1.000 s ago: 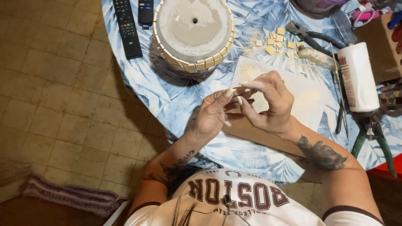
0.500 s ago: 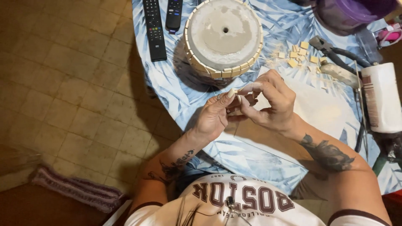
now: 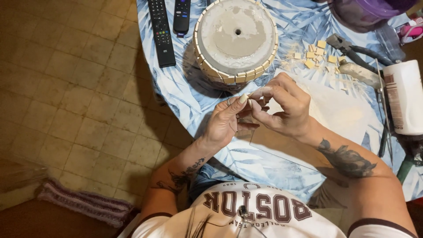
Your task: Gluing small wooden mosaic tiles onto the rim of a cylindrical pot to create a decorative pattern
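Both my hands, left (image 3: 227, 121) and right (image 3: 282, 108), pinch one small tile (image 3: 252, 94); I'd keep fingers at its edges, near the pot (image 3: 235, 39).

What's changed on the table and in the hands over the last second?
Little on the table itself: the view shifted, so everything slid right in frame. Both hands, left hand and right hand, stay together just below the upturned pot, fingertips pinching something too small to make out. The pot, two remotes, loose tiles and white bottle keep their places.
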